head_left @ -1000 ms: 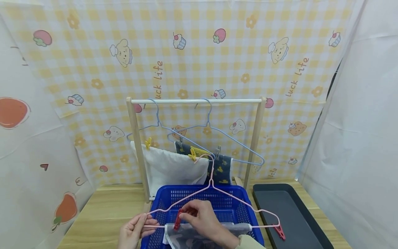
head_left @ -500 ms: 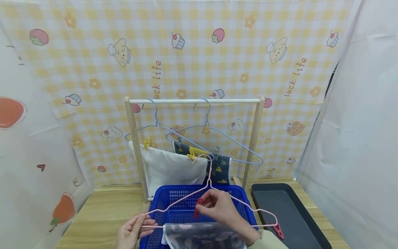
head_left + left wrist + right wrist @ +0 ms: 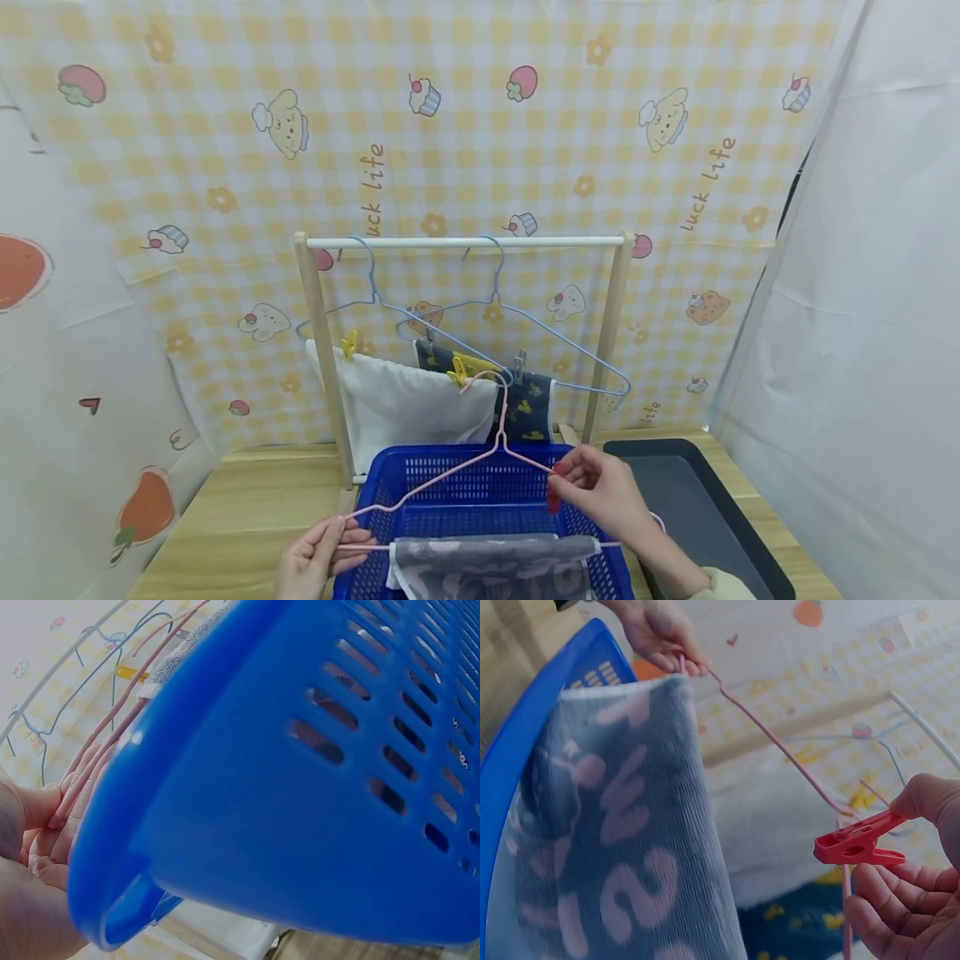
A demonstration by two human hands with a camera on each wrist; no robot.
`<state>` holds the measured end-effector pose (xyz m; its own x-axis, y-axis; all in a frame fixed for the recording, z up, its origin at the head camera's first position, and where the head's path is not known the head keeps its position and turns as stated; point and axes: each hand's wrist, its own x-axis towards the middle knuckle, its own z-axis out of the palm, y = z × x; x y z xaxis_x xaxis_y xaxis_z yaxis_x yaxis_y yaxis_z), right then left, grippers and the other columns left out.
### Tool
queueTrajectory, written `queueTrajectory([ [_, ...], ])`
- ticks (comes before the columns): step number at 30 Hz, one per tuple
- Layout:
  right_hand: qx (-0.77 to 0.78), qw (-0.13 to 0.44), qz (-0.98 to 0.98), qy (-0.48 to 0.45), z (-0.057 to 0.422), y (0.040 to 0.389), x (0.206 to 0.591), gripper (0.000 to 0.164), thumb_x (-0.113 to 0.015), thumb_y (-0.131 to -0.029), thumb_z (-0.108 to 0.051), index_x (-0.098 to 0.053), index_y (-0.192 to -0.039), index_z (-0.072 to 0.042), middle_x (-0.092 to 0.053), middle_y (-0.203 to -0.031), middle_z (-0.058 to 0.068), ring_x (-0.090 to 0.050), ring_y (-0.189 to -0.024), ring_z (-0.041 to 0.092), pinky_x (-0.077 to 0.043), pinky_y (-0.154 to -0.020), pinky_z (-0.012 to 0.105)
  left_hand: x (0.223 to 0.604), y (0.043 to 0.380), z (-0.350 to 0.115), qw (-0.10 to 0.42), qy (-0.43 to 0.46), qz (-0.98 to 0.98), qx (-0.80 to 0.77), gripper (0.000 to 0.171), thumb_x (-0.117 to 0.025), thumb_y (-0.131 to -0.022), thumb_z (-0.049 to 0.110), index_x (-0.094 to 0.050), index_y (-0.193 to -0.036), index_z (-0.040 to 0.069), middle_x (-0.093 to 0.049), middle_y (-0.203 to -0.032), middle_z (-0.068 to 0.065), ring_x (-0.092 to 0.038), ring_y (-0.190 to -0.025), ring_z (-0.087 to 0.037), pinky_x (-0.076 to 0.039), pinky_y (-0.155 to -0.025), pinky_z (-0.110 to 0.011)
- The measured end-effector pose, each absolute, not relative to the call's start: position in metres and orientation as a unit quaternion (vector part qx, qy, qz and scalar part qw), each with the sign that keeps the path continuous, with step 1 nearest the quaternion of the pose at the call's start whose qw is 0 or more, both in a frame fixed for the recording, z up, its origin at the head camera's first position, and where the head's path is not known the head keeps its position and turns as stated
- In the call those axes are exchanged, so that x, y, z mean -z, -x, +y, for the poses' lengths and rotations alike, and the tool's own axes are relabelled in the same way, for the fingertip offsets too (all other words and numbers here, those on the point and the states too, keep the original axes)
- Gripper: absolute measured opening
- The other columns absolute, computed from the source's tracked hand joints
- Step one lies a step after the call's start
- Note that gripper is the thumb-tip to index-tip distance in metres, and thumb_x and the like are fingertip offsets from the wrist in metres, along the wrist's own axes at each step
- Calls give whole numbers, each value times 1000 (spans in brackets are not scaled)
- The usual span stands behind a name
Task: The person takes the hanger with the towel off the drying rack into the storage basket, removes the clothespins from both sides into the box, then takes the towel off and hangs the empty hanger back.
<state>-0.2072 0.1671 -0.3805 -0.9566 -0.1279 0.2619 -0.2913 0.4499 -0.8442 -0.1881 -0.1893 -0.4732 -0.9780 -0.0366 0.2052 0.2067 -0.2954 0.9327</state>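
Observation:
A pink wire hanger [image 3: 438, 482] spans the basket, hook upward. My left hand [image 3: 318, 557] grips its left corner between thumb and fingers. Over the bottom bar hangs a grey towel [image 3: 487, 575] with pink letters. My right hand [image 3: 606, 493] pinches a red clothespin [image 3: 861, 841] by its handles, beside the hanger's right arm and above the towel's right end. In the right wrist view the clothespin is apart from the towel. The hanger's right corner is mostly hidden behind the right hand and forearm.
Behind the blue basket [image 3: 390, 454] stands a wooden rack with a white rail [image 3: 427, 242]. On it hang blue hangers [image 3: 566, 337] with a white cloth [image 3: 420, 400] and a dark patterned cloth [image 3: 534, 408], held by clothespins. A dark grey tray [image 3: 701, 500] lies at the right.
My right hand has carried the red clothespin from the towel's left end rightward to its right end. The left hand keeps its grip on the hanger. The view has shifted slightly.

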Motion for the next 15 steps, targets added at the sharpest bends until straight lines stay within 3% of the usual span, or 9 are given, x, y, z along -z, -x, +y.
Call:
queueTrajectory([
  [6,-511,92,-850,-88,196,201,382,19,-70,-85,-16,-61,-89,-1,-66,-69,3,-62,-59,16,-53,-55,24,473,187,-191,79,66,-595,797,26,-49,-99,18,-70,-85,22,-71,-77,-1,-69,-70,-13,-58,-64,-27],
  [15,-482,116,-868,-2,225,193,379,16,-71,-83,-13,-63,-89,-1,-62,-67,2,-57,-56,12,-49,-52,22,474,187,-191,80,84,-582,805,27,-47,-100,15,-71,-86,21,-71,-79,-2,-69,-71,-13,-58,-63,-27],
])
